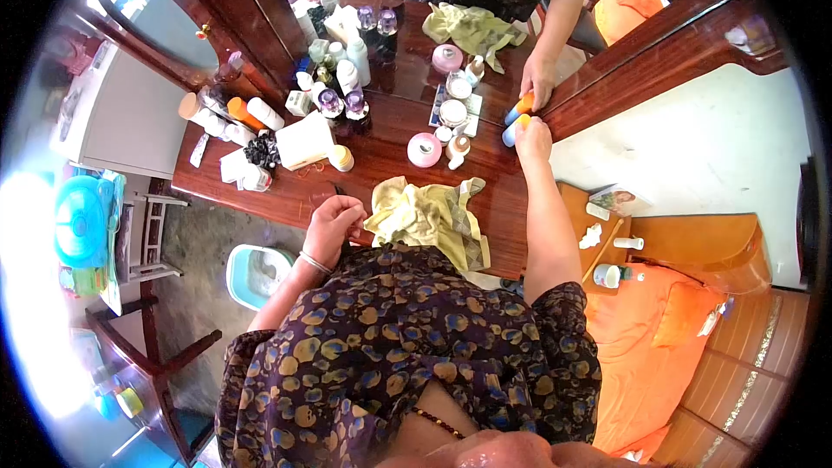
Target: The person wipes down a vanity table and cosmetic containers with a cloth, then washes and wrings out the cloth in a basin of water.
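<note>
My right hand (532,140) reaches to the far right end of the dark wooden dressing table (381,160) and grips a small blue and orange bottle (515,130) against the mirror; the mirror shows the hand and bottle doubled. My left hand (334,224), a bangle on its wrist, rests at the table's near edge with its fingers curled in. Nothing shows in it. It lies just left of a crumpled yellow-green cloth (426,218).
Pink round jars (424,149), white bottles (347,76), purple-capped bottles (355,104), a white box (305,140) and small pots crowd the table's back and left. A wooden mirror frame (667,48) rises on the right. An orange bed (646,355) is at right, a pale blue bin (257,273) below left.
</note>
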`<state>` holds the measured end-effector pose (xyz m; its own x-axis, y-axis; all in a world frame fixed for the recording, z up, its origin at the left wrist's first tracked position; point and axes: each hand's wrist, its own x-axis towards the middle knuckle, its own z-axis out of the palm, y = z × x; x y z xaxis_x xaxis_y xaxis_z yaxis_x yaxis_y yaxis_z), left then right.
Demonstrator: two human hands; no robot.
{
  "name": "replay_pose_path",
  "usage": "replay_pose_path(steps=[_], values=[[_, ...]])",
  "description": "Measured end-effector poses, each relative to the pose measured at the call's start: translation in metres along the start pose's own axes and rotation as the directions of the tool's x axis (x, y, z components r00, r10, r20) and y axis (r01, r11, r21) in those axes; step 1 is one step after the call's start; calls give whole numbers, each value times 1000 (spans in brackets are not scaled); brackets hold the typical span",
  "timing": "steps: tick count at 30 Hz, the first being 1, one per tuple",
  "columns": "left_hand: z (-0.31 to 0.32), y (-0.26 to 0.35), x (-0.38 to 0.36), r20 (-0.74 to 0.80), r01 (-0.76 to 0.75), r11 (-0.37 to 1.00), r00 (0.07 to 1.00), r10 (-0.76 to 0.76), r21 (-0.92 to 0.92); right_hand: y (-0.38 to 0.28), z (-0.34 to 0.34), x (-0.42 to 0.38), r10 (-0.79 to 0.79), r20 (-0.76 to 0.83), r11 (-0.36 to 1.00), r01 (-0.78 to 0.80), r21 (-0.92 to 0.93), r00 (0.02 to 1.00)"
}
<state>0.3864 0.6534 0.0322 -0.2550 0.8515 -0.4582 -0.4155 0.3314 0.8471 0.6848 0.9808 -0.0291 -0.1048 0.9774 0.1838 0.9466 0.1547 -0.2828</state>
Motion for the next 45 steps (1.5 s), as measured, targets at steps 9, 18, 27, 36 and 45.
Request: replay_pose_path(steps=[9, 18, 27, 36, 45], values=[[-2, -4, -3, -9, 17, 999, 1000, -18, -42, -7, -15, 5, 64, 110, 997, -67, 26, 992], [-1, -6, -2, -12, 4, 1000, 1000, -4, -3, 3, -12, 1, -242, 87, 969, 237, 64, 966], [-3, -6, -8, 3, 33, 999, 999, -33, -12, -5, -7, 16, 56, 162, 979, -23, -200, 985], [-5, -6, -13, -13, 34, 999, 999, -34, -10, -26, -44, 1, 66, 294, 969, 9, -246, 953], [-2, -11, -11, 5, 42, 999, 999, -41, -12, -58, -2, -50, -251, 263, 968, 243, 63, 931]])
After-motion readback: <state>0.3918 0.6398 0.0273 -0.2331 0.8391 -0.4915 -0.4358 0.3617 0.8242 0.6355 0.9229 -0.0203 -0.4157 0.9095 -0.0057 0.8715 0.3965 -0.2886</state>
